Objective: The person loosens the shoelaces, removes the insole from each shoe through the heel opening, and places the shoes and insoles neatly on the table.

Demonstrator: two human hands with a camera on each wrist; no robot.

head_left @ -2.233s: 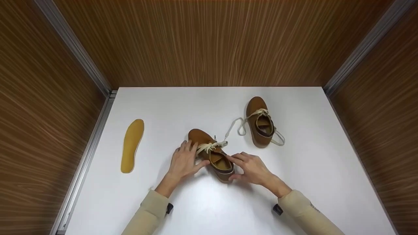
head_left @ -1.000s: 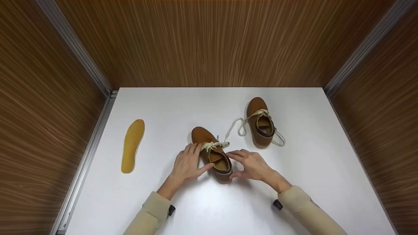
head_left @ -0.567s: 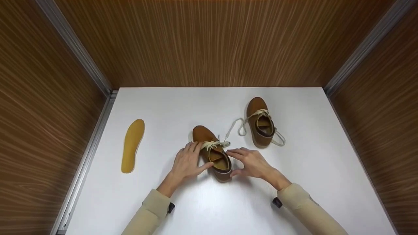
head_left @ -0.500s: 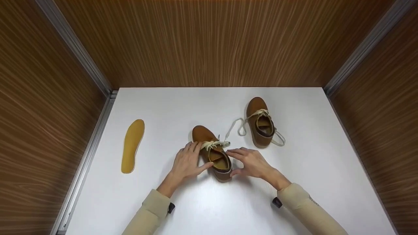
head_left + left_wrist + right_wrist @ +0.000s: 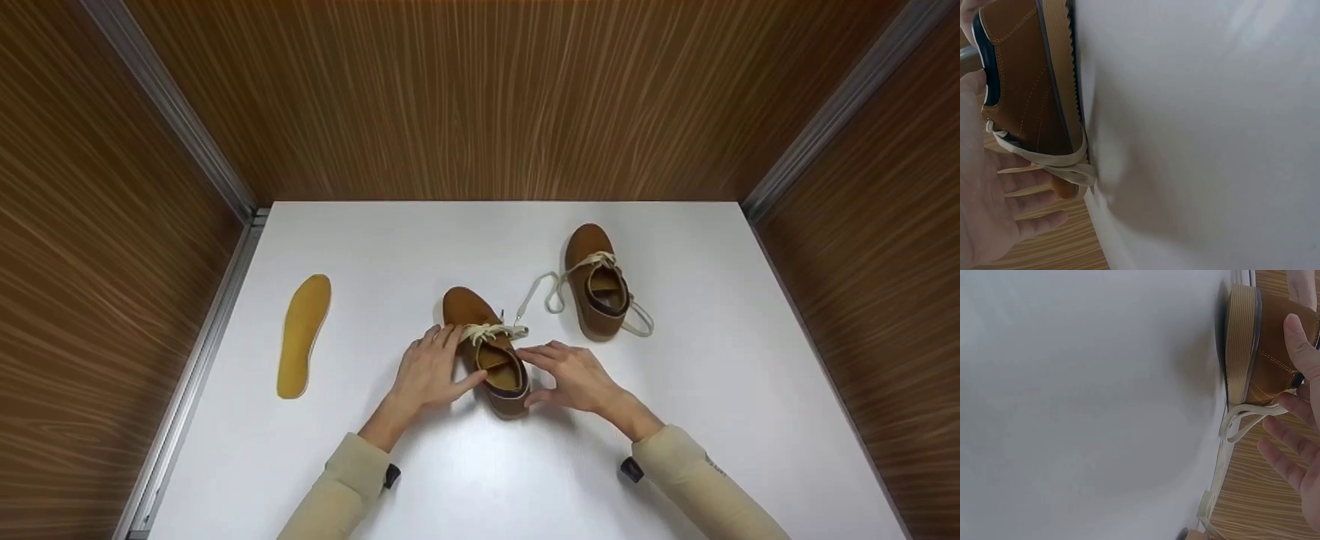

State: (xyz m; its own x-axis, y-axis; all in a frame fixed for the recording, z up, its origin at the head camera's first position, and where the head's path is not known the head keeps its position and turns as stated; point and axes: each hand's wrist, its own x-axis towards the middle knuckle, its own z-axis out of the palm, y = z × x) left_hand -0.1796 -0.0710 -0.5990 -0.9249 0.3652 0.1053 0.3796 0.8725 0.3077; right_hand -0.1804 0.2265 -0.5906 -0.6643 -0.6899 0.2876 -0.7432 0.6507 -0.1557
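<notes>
A brown lace-up shoe (image 5: pixel 466 306) stands on its sole at the middle of the white table, toe pointing away and a little left. Its cream laces (image 5: pixel 486 332) lie across the front of the opening, with loops hanging at both sides. Along the shoe's left side lies my left hand (image 5: pixel 429 371), fingers extended and thumb at the collar. My right hand (image 5: pixel 574 375) is at the heel's right side; its thumb (image 5: pixel 1297 340) rests against the leather in the right wrist view, and its fingers stretch out near the lace.
A second brown shoe (image 5: pixel 588 244) stands upright at the back right, its loose lace (image 5: pixel 555 291) trailing toward the first one. On the left lies a flat yellow insole (image 5: pixel 304 337). Wood-grain panels (image 5: pixel 480 97) enclose the white table (image 5: pixel 390 240) at the back and sides.
Since the earliest frame the shoe has swung slightly, its toe moving right and away. Both hands have shifted a little with it. Over the last half second almost nothing moves.
</notes>
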